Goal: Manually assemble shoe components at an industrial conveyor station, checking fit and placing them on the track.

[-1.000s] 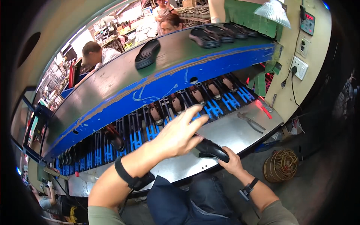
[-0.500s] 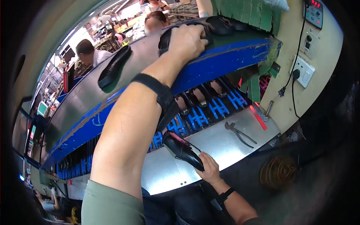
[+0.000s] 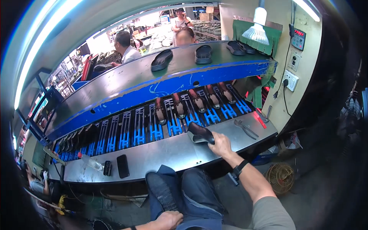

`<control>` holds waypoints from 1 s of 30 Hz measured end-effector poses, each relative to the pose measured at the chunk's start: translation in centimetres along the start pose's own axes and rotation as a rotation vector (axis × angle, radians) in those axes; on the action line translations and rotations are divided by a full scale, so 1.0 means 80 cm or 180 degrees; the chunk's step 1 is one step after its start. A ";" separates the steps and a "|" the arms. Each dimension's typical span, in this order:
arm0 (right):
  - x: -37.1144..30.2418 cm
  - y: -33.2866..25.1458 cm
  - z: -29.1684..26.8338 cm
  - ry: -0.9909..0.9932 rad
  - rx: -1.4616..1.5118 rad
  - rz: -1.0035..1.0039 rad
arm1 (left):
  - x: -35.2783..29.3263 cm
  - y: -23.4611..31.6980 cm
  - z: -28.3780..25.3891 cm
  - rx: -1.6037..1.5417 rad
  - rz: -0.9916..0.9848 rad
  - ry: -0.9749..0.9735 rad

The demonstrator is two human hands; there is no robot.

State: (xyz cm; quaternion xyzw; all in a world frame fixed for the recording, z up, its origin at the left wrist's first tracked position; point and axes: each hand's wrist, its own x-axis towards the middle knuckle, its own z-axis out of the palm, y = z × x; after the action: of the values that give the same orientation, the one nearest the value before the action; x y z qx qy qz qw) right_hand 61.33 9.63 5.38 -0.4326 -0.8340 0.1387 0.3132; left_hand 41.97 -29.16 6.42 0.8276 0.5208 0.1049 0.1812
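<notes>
Steel bench (image 3: pixel 168 153) is the landmark; behind it a blue rack (image 3: pixel 126 132) carrying shoes; above that, a shelf (image 3: pixel 126 82) with black soles. Black shoe (image 3: pixel 199 133) rests on the bench's far edge; right hand (image 3: pixel 219 143) closed round its heel. Left hand (image 3: pixel 166 219) below the bench, loosely curled on the thigh, holding nothing. Risk: one-handed grip; shoe may tip off the bench onto the rack.

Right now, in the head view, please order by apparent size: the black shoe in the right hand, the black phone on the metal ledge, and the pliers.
1. black shoe
2. pliers
3. black phone

The pliers and phone look close in size; fisheye bending makes that order unsure.
</notes>
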 end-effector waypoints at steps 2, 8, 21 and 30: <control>0.009 -0.053 -0.072 0.0306 0.0077 -0.0429 | -0.018 -0.025 0.034 -0.0387 -0.0551 0.0219; -0.079 -0.149 -0.135 -0.0437 0.1882 0.0235 | -0.024 -0.094 -0.017 0.0339 -0.1117 0.2827; -0.318 -0.152 0.009 -0.1652 0.4999 0.2884 | -0.054 -0.176 -0.057 -0.6673 -0.0041 0.2490; -0.317 -0.145 -0.036 -0.2369 0.5290 0.2865 | -0.058 -0.140 -0.104 -0.6229 -0.0187 0.2208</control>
State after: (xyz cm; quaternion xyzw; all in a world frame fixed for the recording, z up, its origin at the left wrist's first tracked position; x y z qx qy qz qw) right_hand 66.74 -17.78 3.19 -0.2812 -0.2778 0.9056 0.1539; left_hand 27.73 -27.34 9.54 0.2300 0.2515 0.7097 0.6165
